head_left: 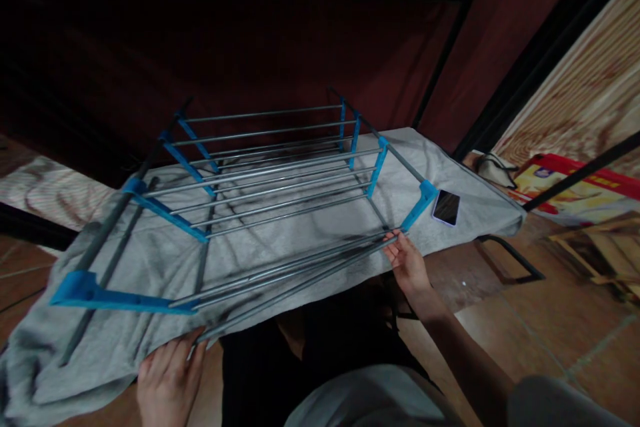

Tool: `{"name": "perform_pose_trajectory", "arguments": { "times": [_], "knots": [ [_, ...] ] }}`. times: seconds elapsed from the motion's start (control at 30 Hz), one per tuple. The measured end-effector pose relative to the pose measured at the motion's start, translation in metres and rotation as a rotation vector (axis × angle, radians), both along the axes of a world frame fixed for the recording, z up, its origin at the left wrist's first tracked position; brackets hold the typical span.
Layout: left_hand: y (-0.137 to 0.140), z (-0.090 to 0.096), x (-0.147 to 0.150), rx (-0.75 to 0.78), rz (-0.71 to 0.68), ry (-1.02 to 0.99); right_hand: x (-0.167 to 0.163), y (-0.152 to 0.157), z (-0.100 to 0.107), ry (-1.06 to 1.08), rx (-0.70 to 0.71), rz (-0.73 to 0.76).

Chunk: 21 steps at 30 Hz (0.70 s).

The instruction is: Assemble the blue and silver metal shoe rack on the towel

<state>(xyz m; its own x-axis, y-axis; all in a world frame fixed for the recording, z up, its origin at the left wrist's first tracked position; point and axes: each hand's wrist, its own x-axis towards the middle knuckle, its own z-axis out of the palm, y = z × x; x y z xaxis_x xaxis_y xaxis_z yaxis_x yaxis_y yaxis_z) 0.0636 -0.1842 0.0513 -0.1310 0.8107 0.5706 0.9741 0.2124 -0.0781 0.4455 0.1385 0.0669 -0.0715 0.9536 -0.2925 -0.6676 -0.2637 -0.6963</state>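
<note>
Beyond the far left edge of the surface, pale fabric is seen in dim light. Work surface is covered by grey cloth (pixel 330 220), bunched at left. Grey-tubed rack with blue brackets (pixel 270 171) is laid out on it, backed by a dark red panel (pixel 275 27). Front rod (pixel 280 297) is gripped at its left end by the curled left hand (pixel 170 373); its right end is pinched in the fingers of the right hand (pixel 409 267), just beside a blue bracket. Phone (pixel 447 207) is placed right of the rack. Farther right, a red-and-yellow box (pixel 575 188) and a wooden crate (pixel 600 247) are set above tiled floor (pixel 480 337). Left wrist is cut off by the frame; rod's left tip is hidden by fingers. Panel detail is lost in shadow. Crate is blurred.
</note>
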Motion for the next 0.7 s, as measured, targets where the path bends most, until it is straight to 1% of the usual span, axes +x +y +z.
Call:
{"name": "perform_pose_trajectory", "arguments": {
  "times": [0.07,0.17,0.3,0.47,0.7],
  "knots": [
    [0.005,0.012,0.005,0.005,0.003,-0.011,0.003,0.001,-0.002,0.007,-0.018,-0.012],
    [0.013,0.029,0.012,0.029,0.017,-0.023,0.009,0.004,-0.010,-0.008,-0.070,-0.044],
    [0.024,0.043,0.016,-0.003,0.026,-0.031,0.016,0.009,-0.024,-0.007,-0.136,-0.040],
    [0.036,0.049,0.020,-0.049,0.012,-0.019,0.021,0.009,-0.031,-0.037,-0.174,-0.025],
    [0.048,0.046,0.024,-0.104,-0.019,0.035,0.026,0.012,-0.049,-0.120,-0.267,-0.018]
  ]
}}
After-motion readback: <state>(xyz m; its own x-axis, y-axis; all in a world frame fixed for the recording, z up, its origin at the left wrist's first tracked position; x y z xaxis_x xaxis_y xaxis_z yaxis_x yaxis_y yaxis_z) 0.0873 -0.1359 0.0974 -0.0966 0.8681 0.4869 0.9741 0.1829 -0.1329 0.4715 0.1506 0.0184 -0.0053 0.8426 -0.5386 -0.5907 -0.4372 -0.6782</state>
